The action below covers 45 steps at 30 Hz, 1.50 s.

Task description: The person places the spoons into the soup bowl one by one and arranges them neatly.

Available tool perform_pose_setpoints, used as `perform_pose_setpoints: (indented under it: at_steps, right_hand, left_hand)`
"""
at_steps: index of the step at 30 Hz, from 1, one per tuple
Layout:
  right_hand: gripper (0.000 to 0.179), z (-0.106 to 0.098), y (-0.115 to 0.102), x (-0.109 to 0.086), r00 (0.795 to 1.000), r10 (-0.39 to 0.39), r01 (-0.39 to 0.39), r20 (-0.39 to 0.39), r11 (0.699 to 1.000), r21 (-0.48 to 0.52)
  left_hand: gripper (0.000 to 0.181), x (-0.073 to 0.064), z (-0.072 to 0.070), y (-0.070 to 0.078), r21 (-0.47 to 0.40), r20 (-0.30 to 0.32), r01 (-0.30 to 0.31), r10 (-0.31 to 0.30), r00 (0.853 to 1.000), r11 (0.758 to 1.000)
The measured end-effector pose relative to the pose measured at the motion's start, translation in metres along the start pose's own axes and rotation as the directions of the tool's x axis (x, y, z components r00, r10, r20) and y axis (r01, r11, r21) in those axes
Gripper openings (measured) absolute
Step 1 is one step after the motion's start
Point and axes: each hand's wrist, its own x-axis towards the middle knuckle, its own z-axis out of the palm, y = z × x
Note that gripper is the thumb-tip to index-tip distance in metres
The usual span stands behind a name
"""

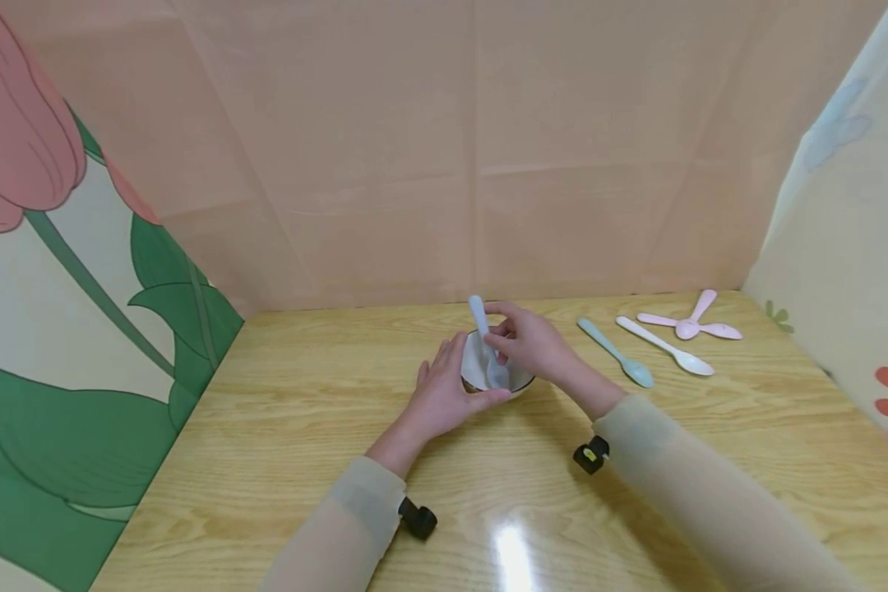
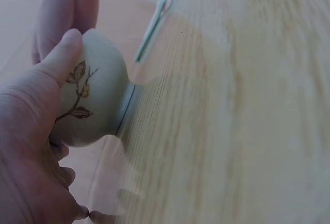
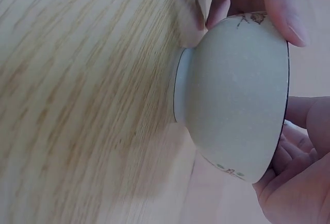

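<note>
A small cream bowl (image 1: 473,360) with a dark rim and a painted branch (image 2: 79,92) stands upright on the table. My left hand (image 1: 447,390) grips its left side, the thumb along the near rim and the fingers round the far side. Inside the bowl stands a pale blue spoon (image 1: 479,319), tilted, its scoop down and its handle rising above the rim. My right hand (image 1: 529,339) pinches the spoon's handle between thumb and fingers over the bowl's right side. In the right wrist view the bowl's wall (image 3: 237,90) hides the spoon.
To the right lie a green spoon (image 1: 618,355), a white spoon (image 1: 664,344) and two crossed pink spoons (image 1: 700,309). The wooden table (image 1: 326,427) ends at a peach cloth (image 1: 370,205) behind. Printed cloths hang along both sides.
</note>
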Motion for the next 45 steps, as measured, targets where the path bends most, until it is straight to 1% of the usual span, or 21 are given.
perform_pose_setpoints:
  at_steps: [5, 13, 20, 25, 29, 37, 40, 45]
  right_hand:
    - [0.054, 0.002, -0.003, 0.002, 1.0, 0.004, -0.004, -0.005, 0.999, -0.042]
    - [0.06, 0.004, -0.005, 0.004, 1.0, 0.013, -0.012, 0.008, 0.992, -0.122]
    - [0.063, 0.007, -0.004, 0.008, 0.999, 0.035, -0.029, 0.024, 0.979, -0.204]
    - [0.061, 0.008, -0.004, 0.008, 0.999, 0.026, -0.019, 0.024, 0.969, -0.245]
    - [0.061, 0.008, -0.004, 0.007, 1.0, 0.017, -0.012, 0.022, 0.972, -0.236]
    - [0.056, 0.004, -0.004, 0.003, 1.0, 0.026, -0.024, 0.008, 0.987, -0.156]
    - [0.052, 0.002, -0.001, 0.0, 1.0, 0.009, -0.011, -0.017, 0.99, -0.138]
    - [0.046, -0.006, 0.004, -0.007, 0.996, -0.02, 0.01, -0.089, 0.994, -0.111]
  left_hand:
    - [0.109, 0.0, 0.0, -0.001, -0.006, 0.005, 0.003, -0.003, 1.0, 1.0]
    - [0.119, -0.001, -0.001, -0.001, 0.006, 0.036, 0.044, -0.044, 0.998, 0.999]
    - [0.119, 0.0, 0.001, -0.003, 0.001, 0.026, 0.048, -0.048, 0.999, 0.999]
    - [0.118, 0.001, 0.002, -0.002, -0.002, 0.016, 0.046, -0.046, 0.999, 0.999]
    - [0.117, 0.001, 0.003, -0.002, 0.002, 0.013, 0.049, -0.049, 0.999, 0.999]
    - [0.117, 0.0, 0.002, -0.001, 0.015, 0.014, 0.05, -0.051, 0.999, 0.999]
    - [0.117, 0.0, 0.002, -0.001, 0.015, 0.013, 0.047, -0.047, 0.999, 0.999]
    - [0.118, 0.0, 0.001, -0.001, 0.011, 0.006, 0.045, -0.045, 0.999, 0.999]
